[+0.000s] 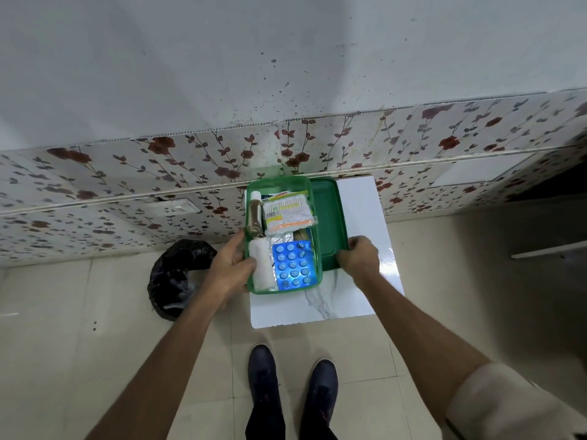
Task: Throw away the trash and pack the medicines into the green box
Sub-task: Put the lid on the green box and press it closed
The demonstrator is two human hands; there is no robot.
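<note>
Green box [279, 185] sits at the centre of the frame on a small white worktop [359, 300], filled with medicines: a blue blister pack [293, 266] at its lower right, a white bandage roll [262, 265] at its lower left, a brown bottle [255, 217] above that, and a packet of cotton swabs [289, 211] toward the top. Its green lid [328, 223] lies just right of it, touching. The left hand [230, 268] has its grip closed on the box's lower left edge. The right hand [360, 258] has its grip closed on the lid's lower right corner. A black trash bag [178, 274] lies on the floor at the left, near the left hand.
</note>
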